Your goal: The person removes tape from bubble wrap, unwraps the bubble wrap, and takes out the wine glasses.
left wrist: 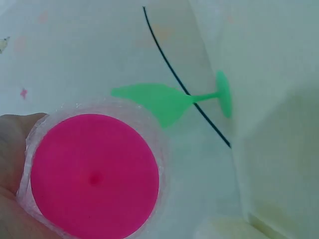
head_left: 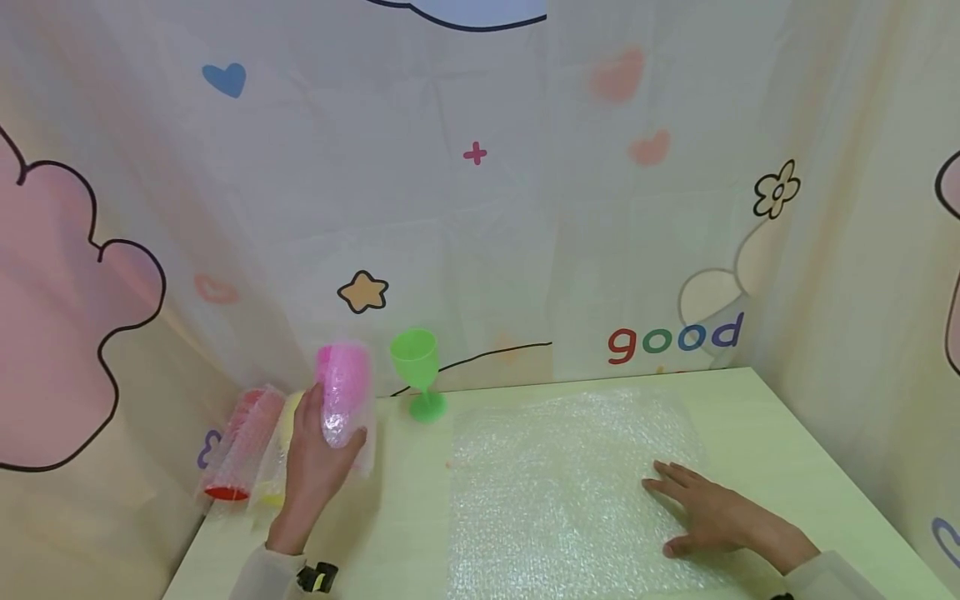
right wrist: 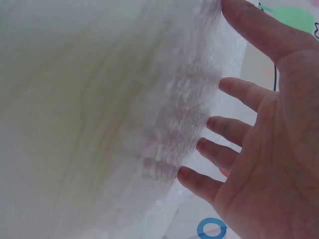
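My left hand (head_left: pixel 317 458) grips a pink goblet (head_left: pixel 347 375) rolled in bubble wrap, at the left of the table. Its round pink end (left wrist: pixel 94 174) faces the left wrist camera, with clear wrap around the edge. Just right of it, an unwrapped green goblet (head_left: pixel 416 357) stands upright near the back edge. A flat sheet of bubble wrap (head_left: pixel 555 492) covers the middle of the table. Over the right part of this sheet, my right hand (head_left: pixel 708 508) lies with fingers spread and fingertips right at the wrap; it holds nothing.
Two more wrapped bundles, one red (head_left: pixel 246 446) and one yellow (head_left: pixel 272 479), lie at the table's left side, the yellow partly behind my left hand. A printed curtain (head_left: pixel 480 233) hangs behind the pale table (head_left: pixel 795 467) and along both sides.
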`<action>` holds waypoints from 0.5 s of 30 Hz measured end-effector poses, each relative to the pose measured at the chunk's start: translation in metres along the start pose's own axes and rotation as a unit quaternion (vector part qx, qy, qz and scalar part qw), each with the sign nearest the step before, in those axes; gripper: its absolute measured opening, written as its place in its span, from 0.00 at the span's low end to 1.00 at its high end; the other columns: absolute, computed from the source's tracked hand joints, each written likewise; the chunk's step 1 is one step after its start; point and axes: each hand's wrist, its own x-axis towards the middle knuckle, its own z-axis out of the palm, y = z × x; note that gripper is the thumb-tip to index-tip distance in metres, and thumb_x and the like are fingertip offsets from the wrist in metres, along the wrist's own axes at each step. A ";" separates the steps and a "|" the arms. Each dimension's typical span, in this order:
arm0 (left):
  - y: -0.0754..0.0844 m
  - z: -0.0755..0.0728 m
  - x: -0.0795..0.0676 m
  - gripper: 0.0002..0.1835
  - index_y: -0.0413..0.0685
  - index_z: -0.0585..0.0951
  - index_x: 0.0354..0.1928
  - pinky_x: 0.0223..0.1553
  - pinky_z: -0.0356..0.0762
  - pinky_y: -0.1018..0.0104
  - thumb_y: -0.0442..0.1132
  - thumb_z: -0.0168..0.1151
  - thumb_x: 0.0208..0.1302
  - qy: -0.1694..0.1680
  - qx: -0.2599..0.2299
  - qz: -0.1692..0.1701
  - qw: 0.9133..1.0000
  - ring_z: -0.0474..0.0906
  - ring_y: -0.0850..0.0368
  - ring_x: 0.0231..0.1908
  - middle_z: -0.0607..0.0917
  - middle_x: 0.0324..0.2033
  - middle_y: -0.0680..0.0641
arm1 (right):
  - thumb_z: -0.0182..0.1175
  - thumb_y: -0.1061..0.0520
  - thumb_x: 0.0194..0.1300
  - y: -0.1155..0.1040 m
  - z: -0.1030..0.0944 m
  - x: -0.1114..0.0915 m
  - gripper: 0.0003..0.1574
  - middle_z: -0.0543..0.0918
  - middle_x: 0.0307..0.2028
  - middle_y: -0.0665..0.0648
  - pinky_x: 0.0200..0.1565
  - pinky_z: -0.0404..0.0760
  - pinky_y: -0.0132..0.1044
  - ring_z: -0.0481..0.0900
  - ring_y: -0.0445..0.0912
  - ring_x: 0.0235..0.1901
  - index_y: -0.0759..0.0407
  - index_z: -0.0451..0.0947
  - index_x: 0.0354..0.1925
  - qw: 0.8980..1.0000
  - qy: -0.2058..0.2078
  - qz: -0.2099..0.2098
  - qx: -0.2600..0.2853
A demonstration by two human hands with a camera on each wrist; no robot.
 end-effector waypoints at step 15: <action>0.078 0.025 -0.029 0.51 0.63 0.50 0.72 0.50 0.74 0.40 0.46 0.69 0.49 -0.035 -0.053 0.100 0.993 0.70 0.42 0.58 0.57 0.70 0.48 | 0.64 0.26 0.39 0.003 -0.003 0.001 0.60 0.55 0.72 0.59 0.61 0.63 0.64 0.53 0.61 0.70 0.47 0.61 0.67 1.000 -0.010 0.009 -0.002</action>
